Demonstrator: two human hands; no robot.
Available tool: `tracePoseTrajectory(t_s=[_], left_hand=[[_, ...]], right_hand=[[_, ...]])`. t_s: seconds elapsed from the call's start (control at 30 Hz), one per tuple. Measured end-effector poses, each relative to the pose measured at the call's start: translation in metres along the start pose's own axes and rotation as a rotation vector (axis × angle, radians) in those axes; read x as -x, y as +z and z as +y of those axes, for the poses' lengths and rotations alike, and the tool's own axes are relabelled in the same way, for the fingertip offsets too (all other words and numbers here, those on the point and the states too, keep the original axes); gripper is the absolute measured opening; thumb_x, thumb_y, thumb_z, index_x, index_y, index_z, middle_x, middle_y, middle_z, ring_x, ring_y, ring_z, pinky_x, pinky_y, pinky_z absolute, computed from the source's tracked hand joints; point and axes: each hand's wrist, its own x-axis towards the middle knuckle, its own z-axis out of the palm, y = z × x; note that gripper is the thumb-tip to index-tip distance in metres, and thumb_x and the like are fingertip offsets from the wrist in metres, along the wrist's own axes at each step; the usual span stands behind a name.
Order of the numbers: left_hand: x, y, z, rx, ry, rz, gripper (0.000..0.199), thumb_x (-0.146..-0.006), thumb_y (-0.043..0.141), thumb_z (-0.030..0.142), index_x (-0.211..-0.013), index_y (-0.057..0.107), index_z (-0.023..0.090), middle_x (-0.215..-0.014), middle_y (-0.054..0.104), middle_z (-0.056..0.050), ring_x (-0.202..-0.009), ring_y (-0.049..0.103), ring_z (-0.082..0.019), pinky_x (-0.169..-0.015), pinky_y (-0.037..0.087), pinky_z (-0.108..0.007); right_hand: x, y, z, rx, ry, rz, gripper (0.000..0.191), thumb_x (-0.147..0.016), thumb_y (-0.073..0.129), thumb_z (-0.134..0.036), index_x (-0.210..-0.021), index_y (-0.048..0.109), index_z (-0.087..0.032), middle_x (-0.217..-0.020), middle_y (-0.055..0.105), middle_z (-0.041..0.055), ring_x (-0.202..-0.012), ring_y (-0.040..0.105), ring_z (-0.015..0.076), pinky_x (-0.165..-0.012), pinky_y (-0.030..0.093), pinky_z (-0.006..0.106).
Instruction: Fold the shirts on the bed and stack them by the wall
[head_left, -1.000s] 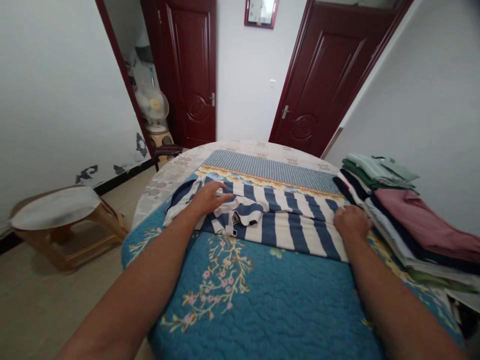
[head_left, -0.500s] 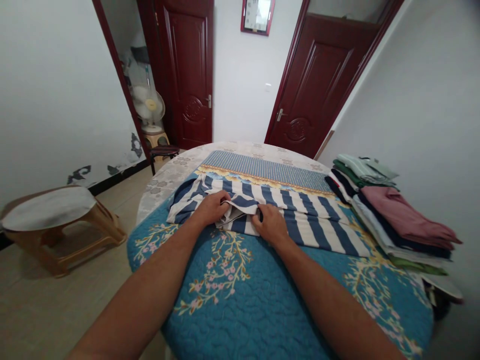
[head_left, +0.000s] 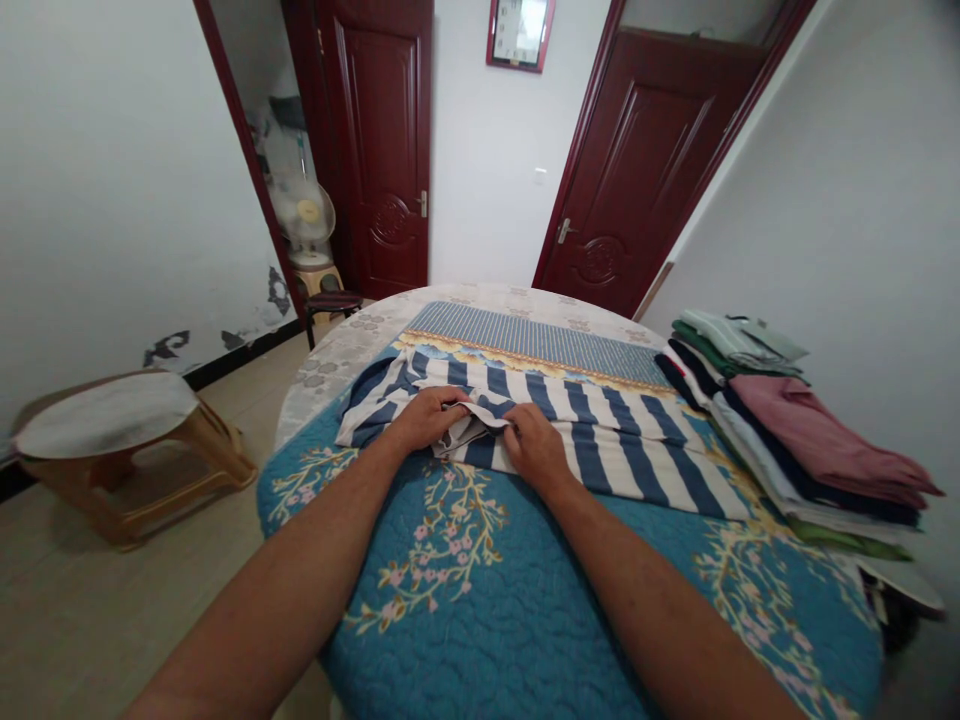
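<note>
A blue-and-white striped shirt (head_left: 615, 430) lies lengthwise across the quilted teal cover (head_left: 525, 590) on the round table. My left hand (head_left: 429, 417) pinches a raised bit of its fabric toward the left end. Just to the right, my right hand (head_left: 531, 440) grips the same lifted edge, fingers closed on the cloth. Between the two hands the edge stands up a little, showing a pale inner side. My fingertips are partly hidden by the fabric.
A stack of folded clothes (head_left: 817, 430) stands at the table's right side, by the wall. A patterned white tablecloth (head_left: 322, 365) shows along the far rim. To the left is a tan plastic stool (head_left: 135, 450). A fan (head_left: 307, 215) stands beyond the left doorway.
My right hand has shifted slightly toward my left hand, and the cloth edge between them has drawn in and slackened. The view has turned a little.
</note>
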Motion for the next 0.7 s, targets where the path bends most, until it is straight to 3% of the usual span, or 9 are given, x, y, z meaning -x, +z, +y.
tracePoseTrajectory(t_s=[0.07, 0.2, 0.33, 0.53, 0.63, 0.7], left_hand=[[0.002, -0.004, -0.001, -0.024, 0.012, -0.051, 0.028, -0.092, 0.065, 0.044, -0.099, 0.08, 0.021, -0.097, 0.08, -0.004, -0.091, 0.072, -0.022, -0.086, 0.056, -0.034], [0.006, -0.011, 0.001, -0.01, 0.017, -0.196, 0.02, -0.088, 0.067, 0.039, -0.094, 0.076, 0.023, -0.104, 0.08, -0.006, -0.095, 0.072, -0.023, -0.087, 0.056, -0.034], [0.01, -0.013, 0.007, -0.169, 0.035, -0.279, 0.017, -0.079, 0.064, 0.026, -0.094, 0.073, 0.025, -0.097, 0.076, -0.002, -0.09, 0.069, -0.022, -0.083, 0.052, -0.032], [0.013, -0.033, 0.014, -0.145, -0.006, -0.187, 0.011, -0.084, 0.062, 0.032, -0.088, 0.067, 0.023, -0.074, 0.062, 0.002, -0.07, 0.058, -0.017, -0.067, 0.043, -0.028], [0.013, -0.041, 0.014, -0.113, -0.038, -0.149, 0.025, -0.089, 0.065, 0.046, -0.09, 0.071, 0.022, -0.069, 0.06, 0.003, -0.066, 0.055, -0.016, -0.063, 0.041, -0.027], [0.013, -0.042, 0.013, -0.111, -0.038, -0.145, 0.032, -0.092, 0.063, 0.052, -0.093, 0.075, 0.022, -0.074, 0.067, 0.001, -0.07, 0.06, -0.017, -0.065, 0.045, -0.028]], right_hand=[[-0.003, -0.003, 0.003, -0.047, 0.011, 0.067, 0.02, -0.096, 0.05, -0.015, -0.101, 0.067, -0.025, -0.106, 0.069, 0.0095, -0.106, 0.066, 0.0261, -0.099, 0.055, 0.041], [-0.004, -0.011, 0.014, -0.084, 0.018, 0.21, 0.018, -0.093, 0.049, -0.014, -0.096, 0.064, -0.025, -0.113, 0.067, 0.0102, -0.116, 0.064, 0.0261, -0.107, 0.052, 0.043], [-0.002, -0.012, 0.025, -0.066, 0.089, 0.146, 0.02, -0.092, 0.048, -0.014, -0.092, 0.063, -0.026, -0.097, 0.069, 0.0062, -0.098, 0.067, 0.0246, -0.094, 0.054, 0.039], [-0.003, -0.005, 0.028, -0.078, 0.036, 0.067, 0.024, -0.09, 0.05, -0.012, -0.098, 0.068, -0.025, -0.099, 0.071, 0.0075, -0.098, 0.069, 0.025, -0.093, 0.055, 0.039], [-0.003, -0.003, 0.024, -0.114, -0.044, 0.041, 0.026, -0.089, 0.05, -0.01, -0.101, 0.068, -0.025, -0.109, 0.071, 0.0089, -0.107, 0.068, 0.0248, -0.099, 0.055, 0.039], [-0.003, -0.003, 0.023, -0.099, -0.044, 0.034, 0.025, -0.088, 0.051, -0.01, -0.098, 0.068, -0.025, -0.11, 0.071, 0.0091, -0.107, 0.068, 0.0249, -0.099, 0.055, 0.039]])
